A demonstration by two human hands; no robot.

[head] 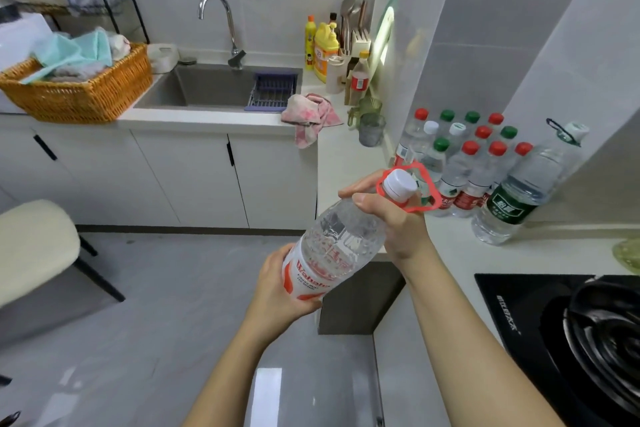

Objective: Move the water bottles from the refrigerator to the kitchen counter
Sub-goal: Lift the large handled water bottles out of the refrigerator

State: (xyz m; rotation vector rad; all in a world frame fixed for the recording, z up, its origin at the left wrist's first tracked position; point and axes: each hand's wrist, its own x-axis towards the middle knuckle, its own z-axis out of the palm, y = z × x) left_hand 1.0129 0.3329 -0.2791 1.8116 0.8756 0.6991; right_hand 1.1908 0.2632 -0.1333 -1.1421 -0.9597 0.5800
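Observation:
I hold a large clear water bottle [341,241] with a white cap, a red carry handle and a red-and-white label, tilted in the air in front of the counter corner. My left hand [280,284] grips its lower body at the label. My right hand [394,218] grips its neck just under the cap. On the white kitchen counter [349,163], against the wall to the right, stand several small water bottles [464,163] with red, green and white caps. Beside them stands a big bottle with a dark green label [519,198]. The refrigerator is out of view.
A black gas hob [571,329] fills the counter at lower right. A sink [214,87] with a faucet lies at the back, a pink cloth [308,114] on its edge. Detergent bottles and two glass cups [369,121] crowd the corner. A wicker basket [76,90] sits left, a stool [34,246] below.

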